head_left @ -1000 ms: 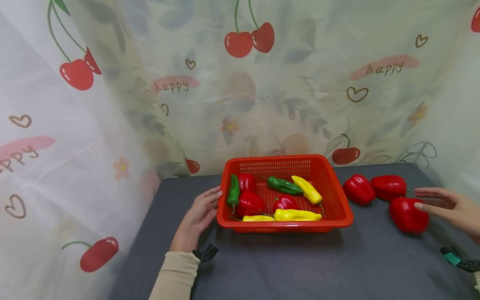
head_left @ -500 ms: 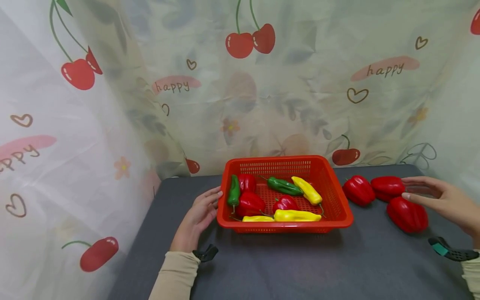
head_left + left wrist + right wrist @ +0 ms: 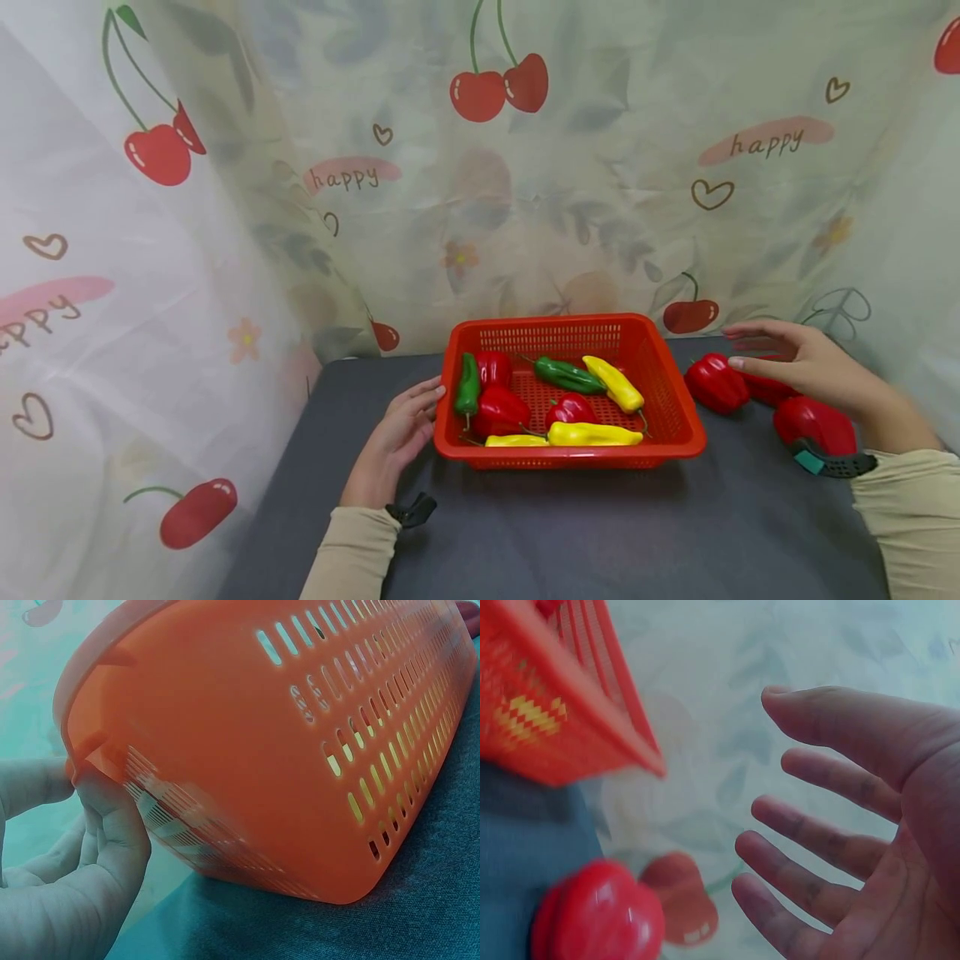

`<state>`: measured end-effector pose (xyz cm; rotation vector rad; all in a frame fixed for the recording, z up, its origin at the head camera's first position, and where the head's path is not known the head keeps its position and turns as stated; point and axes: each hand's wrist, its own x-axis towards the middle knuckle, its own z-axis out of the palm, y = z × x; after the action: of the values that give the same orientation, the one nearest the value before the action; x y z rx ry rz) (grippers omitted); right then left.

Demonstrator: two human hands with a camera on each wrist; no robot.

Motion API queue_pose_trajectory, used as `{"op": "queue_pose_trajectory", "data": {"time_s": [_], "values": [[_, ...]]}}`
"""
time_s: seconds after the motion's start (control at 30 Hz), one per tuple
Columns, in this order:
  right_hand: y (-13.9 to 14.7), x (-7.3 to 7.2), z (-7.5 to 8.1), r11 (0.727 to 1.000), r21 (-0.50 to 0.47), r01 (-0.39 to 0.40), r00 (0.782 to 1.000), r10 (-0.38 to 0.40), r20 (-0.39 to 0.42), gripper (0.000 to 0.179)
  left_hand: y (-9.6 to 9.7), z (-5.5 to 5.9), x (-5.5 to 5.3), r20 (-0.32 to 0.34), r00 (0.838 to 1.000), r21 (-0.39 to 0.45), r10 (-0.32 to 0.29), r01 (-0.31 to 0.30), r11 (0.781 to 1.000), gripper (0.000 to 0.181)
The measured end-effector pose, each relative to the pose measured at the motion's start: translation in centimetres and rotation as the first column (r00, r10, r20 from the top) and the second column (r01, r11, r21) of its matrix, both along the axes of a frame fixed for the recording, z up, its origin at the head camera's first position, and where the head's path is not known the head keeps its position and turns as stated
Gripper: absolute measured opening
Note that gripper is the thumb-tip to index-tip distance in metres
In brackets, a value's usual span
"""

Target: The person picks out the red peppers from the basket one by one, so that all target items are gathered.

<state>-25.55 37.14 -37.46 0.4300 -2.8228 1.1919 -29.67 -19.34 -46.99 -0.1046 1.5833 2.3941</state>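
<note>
Hovering near red pepper [image 3: 716, 385]: right hand [image 3: 813, 367], fingers [image 3: 810, 835] extended

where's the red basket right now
In the head view, the red basket stands just right of the picture's middle on the gray table, between the left hand holding its left rim and three loose red peppers to its right.

Grey table [image 3: 600, 533]: red basket [image 3: 570, 452], three red peppers [image 3: 716, 385].

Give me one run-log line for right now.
left hand: grips basket rim | right hand: empty, near red peppers | table: three red peppers beside basket
</note>
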Motion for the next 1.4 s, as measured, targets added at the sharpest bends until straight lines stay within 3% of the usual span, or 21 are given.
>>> {"op": "queue_pose_trajectory", "data": {"time_s": [0.43,0.83,1.0,1.17,1.4], "values": [[-7.5,-3.9,1.8,0.989,-0.026,-0.146,0.986,0.147,0.080,0.054,0.1,0.2,0.1,-0.008,1.000,0.005,-0.014,0.014,1.000,0.049],[-11.9,-6.6,1.5,0.967,-0.027,-0.253,0.961,0.254,0.110,0.052,0.2,0.0,-0.1,-0.034,0.999,0.000,-0.011,0.011,1.000,0.049],[-13.5,-7.5,0.8,0.951,-0.050,-0.306,0.940,0.310,0.142,0.049,0.1,-0.1,0.0,-0.031,1.000,-0.001,0.003,-0.003,1.000,0.047],[-15.1,-8.2,0.0,0.926,-0.115,-0.358,0.905,0.375,0.200,0.049,0.1,-0.2,-0.1,-0.021,1.000,0.012,-0.003,0.003,1.000,0.046],[-16.8,-9.2,-1.0,0.904,-0.087,-0.418,0.878,0.427,0.219,0.048,0.0,-0.3,-0.1,-0.026,1.000,0.012,-0.010,0.010,1.000,0.046]]}}
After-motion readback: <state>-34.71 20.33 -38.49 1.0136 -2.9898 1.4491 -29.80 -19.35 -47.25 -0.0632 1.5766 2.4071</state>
